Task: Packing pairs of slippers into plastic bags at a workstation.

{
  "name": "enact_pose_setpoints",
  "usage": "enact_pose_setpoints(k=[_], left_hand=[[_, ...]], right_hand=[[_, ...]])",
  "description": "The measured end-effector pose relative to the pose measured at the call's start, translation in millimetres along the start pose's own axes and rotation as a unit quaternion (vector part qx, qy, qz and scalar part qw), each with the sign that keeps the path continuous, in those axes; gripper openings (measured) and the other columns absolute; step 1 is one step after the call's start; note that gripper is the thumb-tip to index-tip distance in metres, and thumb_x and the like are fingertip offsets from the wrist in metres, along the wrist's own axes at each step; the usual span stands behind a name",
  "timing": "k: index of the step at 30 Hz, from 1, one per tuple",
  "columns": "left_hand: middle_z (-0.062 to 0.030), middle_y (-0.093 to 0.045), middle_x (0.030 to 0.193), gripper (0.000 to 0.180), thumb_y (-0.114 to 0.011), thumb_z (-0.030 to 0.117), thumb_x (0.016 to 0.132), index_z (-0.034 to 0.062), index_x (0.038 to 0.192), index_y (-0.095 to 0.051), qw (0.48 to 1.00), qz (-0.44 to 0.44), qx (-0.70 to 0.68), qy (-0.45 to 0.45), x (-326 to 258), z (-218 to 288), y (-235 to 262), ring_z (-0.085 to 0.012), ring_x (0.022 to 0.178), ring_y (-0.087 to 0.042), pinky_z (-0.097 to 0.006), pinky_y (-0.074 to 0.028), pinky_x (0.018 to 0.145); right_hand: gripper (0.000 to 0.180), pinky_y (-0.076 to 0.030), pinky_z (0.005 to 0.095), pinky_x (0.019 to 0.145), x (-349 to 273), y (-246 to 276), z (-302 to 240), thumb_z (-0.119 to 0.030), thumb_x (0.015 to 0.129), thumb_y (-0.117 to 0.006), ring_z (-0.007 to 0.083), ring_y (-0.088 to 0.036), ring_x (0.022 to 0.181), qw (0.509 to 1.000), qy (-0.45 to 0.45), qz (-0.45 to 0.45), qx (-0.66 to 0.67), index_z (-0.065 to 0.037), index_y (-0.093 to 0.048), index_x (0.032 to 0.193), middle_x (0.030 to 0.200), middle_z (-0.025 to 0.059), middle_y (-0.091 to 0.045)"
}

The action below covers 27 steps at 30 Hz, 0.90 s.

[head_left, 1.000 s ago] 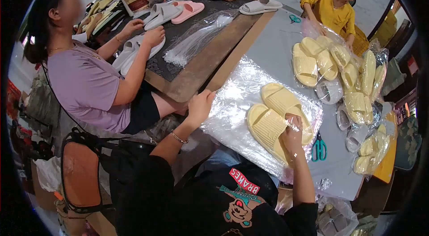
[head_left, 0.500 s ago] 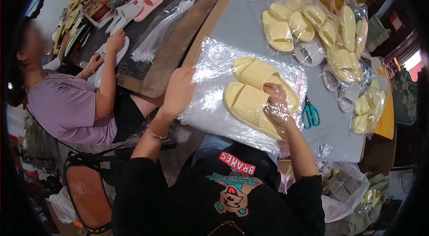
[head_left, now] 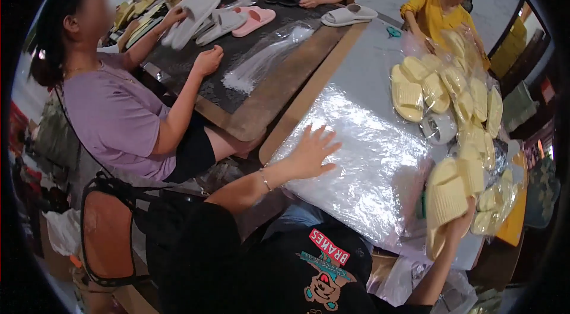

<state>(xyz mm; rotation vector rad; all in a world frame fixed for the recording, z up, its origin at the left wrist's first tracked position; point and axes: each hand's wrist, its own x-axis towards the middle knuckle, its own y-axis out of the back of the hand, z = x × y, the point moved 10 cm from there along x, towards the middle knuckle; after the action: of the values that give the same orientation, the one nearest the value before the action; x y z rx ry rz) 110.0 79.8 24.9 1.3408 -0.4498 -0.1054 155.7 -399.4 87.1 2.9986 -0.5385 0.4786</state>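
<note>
My right hand (head_left: 462, 225) grips a pair of pale yellow ribbed slippers (head_left: 446, 198) at the right side of the grey table (head_left: 362, 52). The pair is held up on its side above the tabletop, and I cannot tell whether any plastic covers it. Spread wide, the fingers of my left hand (head_left: 312, 152) are over the left part of a stack of clear plastic bags (head_left: 368, 162); whether they touch it is unclear. Glare whitens much of the stack. Behind the held pair, a teal scissor handle (head_left: 422, 204) is mostly hidden.
Bagged yellow slippers (head_left: 436, 91) lie along the table's right side, with a grey slipper (head_left: 439, 128) among them. A person in purple (head_left: 113, 115) handles grey slippers (head_left: 196, 11) at the dark table (head_left: 237, 55) on the left. Someone in yellow (head_left: 442, 14) is at the far side.
The yellow pair has gone from the plastic stack to the right, held by my right hand. My left hand has moved right, over the stack. The person in purple has raised a grey slipper.
</note>
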Motion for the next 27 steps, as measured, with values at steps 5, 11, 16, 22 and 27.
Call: enact_pose_setpoints(k=[5, 11, 16, 22, 27], left_hand=[[-0.0169, -0.031, 0.147, 0.065, -0.050, 0.050, 0.089, 0.0138, 0.141, -0.038, 1.000, -0.023, 0.005, -0.005, 5, 25, -11, -0.0454, 0.135, -0.023, -0.067, -0.011, 0.105], [-0.0115, -0.046, 0.138, 0.054, -0.059, 0.043, 0.084, 0.0136, 0.129, -0.052, 0.948, 0.089, -0.305, -0.025, 18, 21, 34, -0.0346, 0.129, -0.037, -0.054, -0.023, 0.108], [-0.0126, -0.042, 0.141, 0.056, -0.054, 0.042, 0.088, 0.0126, 0.135, -0.046, 0.996, -0.021, 0.082, 0.008, 9, 0, -9, -0.0363, 0.134, -0.029, -0.055, -0.017, 0.110], [-0.0220, -0.028, 0.147, 0.063, -0.048, 0.047, 0.091, 0.0113, 0.142, -0.037, 0.996, 0.035, 0.047, 0.064, -1, -16, -12, -0.0485, 0.135, -0.018, -0.060, -0.009, 0.110], [-0.0193, -0.028, 0.148, 0.062, -0.045, 0.045, 0.093, 0.0085, 0.142, -0.035, 0.999, -0.004, 0.048, 0.003, 46, -15, 1, -0.0416, 0.138, -0.019, -0.057, -0.009, 0.111]], right_hand=[[0.043, -0.052, 0.0334, 0.089, -37, -106, -98, -0.011, 0.095, -0.047, 0.0239, -0.059, 0.107, 0.988, -0.046, -0.143, 0.048, 0.004, -0.038, 0.134, 0.122, 0.0165, -0.056], [0.031, -0.046, 0.0394, 0.082, -121, -293, -152, -0.002, 0.077, -0.060, 0.0362, -0.056, 0.096, 0.896, 0.260, -0.231, -0.278, -0.001, -0.057, 0.108, 0.100, 0.0162, -0.058], [0.023, -0.045, 0.0480, 0.075, -107, -298, -37, -0.008, 0.076, -0.061, 0.0370, -0.054, 0.092, 0.877, 0.191, -0.189, -0.399, 0.000, -0.054, 0.097, 0.101, 0.0182, -0.054], [0.029, -0.042, 0.0478, 0.078, -70, -232, 22, -0.012, 0.077, -0.061, 0.0351, -0.051, 0.099, 0.880, 0.183, -0.134, -0.416, 0.000, -0.056, 0.102, 0.104, 0.0168, -0.053], [0.038, -0.038, 0.0474, 0.082, -70, -225, 38, -0.015, 0.072, -0.063, 0.0343, -0.047, 0.105, 0.875, 0.153, -0.140, -0.438, 0.000, -0.056, 0.107, 0.107, 0.0166, -0.051]])
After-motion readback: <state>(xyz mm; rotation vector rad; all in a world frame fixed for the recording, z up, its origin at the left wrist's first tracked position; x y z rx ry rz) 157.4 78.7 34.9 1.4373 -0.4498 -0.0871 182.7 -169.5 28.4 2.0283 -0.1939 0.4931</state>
